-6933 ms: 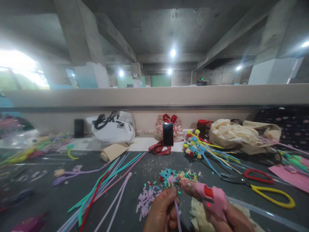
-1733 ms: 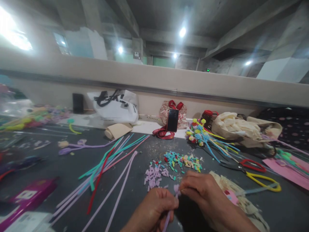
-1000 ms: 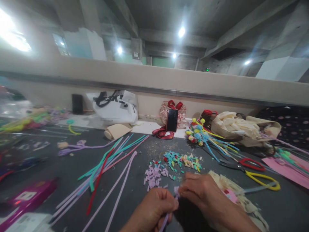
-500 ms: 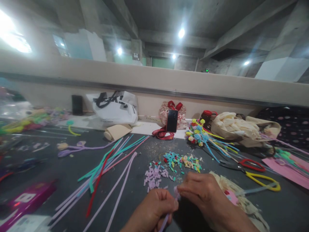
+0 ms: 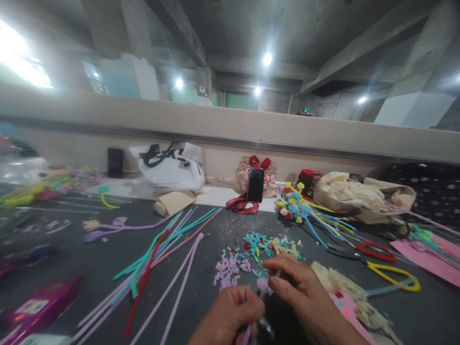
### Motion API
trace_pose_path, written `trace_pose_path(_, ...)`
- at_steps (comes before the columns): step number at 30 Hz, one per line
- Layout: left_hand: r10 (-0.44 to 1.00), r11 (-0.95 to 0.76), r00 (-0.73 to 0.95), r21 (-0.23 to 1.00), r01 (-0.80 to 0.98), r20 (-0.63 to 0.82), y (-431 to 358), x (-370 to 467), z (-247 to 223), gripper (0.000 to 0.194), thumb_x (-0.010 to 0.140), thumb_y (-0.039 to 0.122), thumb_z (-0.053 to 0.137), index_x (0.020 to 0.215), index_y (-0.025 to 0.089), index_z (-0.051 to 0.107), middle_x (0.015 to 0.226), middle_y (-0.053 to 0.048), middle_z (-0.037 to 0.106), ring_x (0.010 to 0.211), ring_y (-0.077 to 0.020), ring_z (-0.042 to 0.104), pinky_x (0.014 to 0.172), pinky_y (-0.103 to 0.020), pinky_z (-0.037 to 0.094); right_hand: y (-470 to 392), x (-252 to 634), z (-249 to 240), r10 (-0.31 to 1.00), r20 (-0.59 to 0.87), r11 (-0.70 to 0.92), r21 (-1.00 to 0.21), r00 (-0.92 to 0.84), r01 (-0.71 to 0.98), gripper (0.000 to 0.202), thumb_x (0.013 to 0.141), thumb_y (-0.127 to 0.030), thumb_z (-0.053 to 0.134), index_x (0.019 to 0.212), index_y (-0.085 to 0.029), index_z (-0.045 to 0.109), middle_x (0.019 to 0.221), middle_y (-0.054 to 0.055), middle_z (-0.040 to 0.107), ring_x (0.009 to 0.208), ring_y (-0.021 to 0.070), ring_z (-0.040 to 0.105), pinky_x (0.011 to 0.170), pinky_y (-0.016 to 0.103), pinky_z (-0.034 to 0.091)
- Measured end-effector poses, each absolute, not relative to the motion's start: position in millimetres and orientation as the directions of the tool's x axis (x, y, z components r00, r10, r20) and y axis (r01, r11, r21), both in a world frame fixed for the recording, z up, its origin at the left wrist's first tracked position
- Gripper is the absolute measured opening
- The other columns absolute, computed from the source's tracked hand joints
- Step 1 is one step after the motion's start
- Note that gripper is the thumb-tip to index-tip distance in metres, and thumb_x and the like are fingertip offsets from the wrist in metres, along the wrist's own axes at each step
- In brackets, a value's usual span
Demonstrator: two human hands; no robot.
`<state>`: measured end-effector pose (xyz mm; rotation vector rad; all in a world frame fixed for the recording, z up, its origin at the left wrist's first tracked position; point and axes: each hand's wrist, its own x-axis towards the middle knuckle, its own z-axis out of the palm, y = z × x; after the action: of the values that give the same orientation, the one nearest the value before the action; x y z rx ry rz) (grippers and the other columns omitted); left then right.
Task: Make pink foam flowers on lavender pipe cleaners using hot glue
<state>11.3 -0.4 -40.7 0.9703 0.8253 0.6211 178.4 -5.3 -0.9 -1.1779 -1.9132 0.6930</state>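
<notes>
My left hand (image 5: 233, 311) is closed in a pinch around a lilac pipe cleaner (image 5: 247, 333), whose lower part runs out below the fingers. A small lilac tuft (image 5: 263, 285) stands at its upper end. My right hand (image 5: 300, 292) is just right of this tuft, thumb and fingers apart, with the thumb tip close to it; whether they touch I cannot tell. Just beyond the hands lies a pile of short lilac pieces (image 5: 227, 269), with blue-green pieces (image 5: 257, 243) and cream pieces (image 5: 283, 245) behind it.
Long pipe cleaners (image 5: 147, 268) lie in a bundle to the left, near a magenta device (image 5: 43, 304). Scissors (image 5: 377, 251) and crumpled cloth (image 5: 373, 311) lie right, with a pink device (image 5: 347, 306) by my right forearm. A phone (image 5: 256, 185) and finished-looking flowers (image 5: 293, 203) are behind.
My right hand's fingers have parted and drawn slightly off the lilac tuft, which now shows more fully. My left hand keeps its pinch on the pipe cleaner. The view has tilted slightly upward.
</notes>
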Motion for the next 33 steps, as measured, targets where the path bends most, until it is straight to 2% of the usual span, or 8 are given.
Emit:
trace_pose_path(4, 0.801, 0.403, 0.508, 0.913, -0.063, -0.318, -1.4, 11.5, -45.2, 0.034, 0.056, 0.046, 0.064, 0.054, 0.016, 0.047, 0.036, 0.005, 0.051, 0.030, -0.0021, 0.030, 0.036, -0.017, 0.016, -5.5, 176.9, -4.5, 0.921, 0.283, 0.384, -0.766, -0.266, 0.515, 0.015, 0.077, -0.029, 0.055, 0.087, -0.021, 0.063, 0.077, 0.001, 0.058, 0.070, 0.0145, 0.054, 0.061, 0.024, 0.039)
trace_pose_path(10, 0.815, 0.399, 0.482, 0.914, -0.069, -0.320, -4.3, 11.5, -40.8, 0.033, 0.057, 0.045, 0.063, 0.055, 0.016, 0.048, 0.036, 0.005, 0.050, 0.030, -0.0018, 0.028, 0.037, -0.018, 0.015, -6.4, 177.5, -3.2, 0.918, 0.279, 0.391, -0.765, -0.283, 0.512, 0.014, 0.078, -0.026, 0.053, 0.086, -0.021, 0.064, 0.078, 0.002, 0.060, 0.074, 0.0160, 0.055, 0.066, 0.026, 0.039)
trace_pose_path(18, 0.809, 0.423, 0.469, 0.905, -0.046, -0.354, -5.3, 12.7, -37.1, 0.026, 0.061, 0.037, 0.061, 0.055, 0.016, 0.047, 0.034, 0.006, 0.050, 0.030, -0.0018, 0.028, 0.037, -0.017, 0.016, -4.9, 177.3, -5.5, 0.906, 0.286, 0.414, -0.757, -0.312, 0.507, 0.018, 0.081, -0.023, 0.049, 0.079, -0.020, 0.067, 0.068, 0.001, 0.057, 0.066, 0.0139, 0.055, 0.059, 0.024, 0.038)
trace_pose_path(27, 0.832, 0.390, 0.421, 0.921, 0.023, -0.362, -10.7, 13.8, -28.6, 0.015, 0.063, 0.028, 0.057, 0.058, 0.017, 0.048, 0.035, 0.008, 0.051, 0.026, -0.0022, 0.029, 0.037, -0.017, 0.016, -5.1, 175.6, -4.8, 0.917, 0.263, 0.391, -0.745, -0.301, 0.541, 0.015, 0.079, -0.023, 0.051, 0.076, -0.019, 0.066, 0.068, 0.001, 0.059, 0.067, 0.0141, 0.055, 0.060, 0.024, 0.039)
trace_pose_path(33, 0.827, 0.389, 0.427, 0.921, 0.033, -0.365, -11.6, 13.4, -29.0, 0.016, 0.063, 0.029, 0.059, 0.060, 0.017, 0.049, 0.036, 0.008, 0.051, 0.025, -0.0025, 0.028, 0.035, -0.018, 0.015, -5.7, 174.7, -5.9, 0.919, 0.260, 0.388, -0.727, -0.296, 0.566, 0.014, 0.077, -0.021, 0.053, 0.073, -0.018, 0.065, 0.067, 0.001, 0.059, 0.066, 0.0139, 0.056, 0.061, 0.024, 0.039)
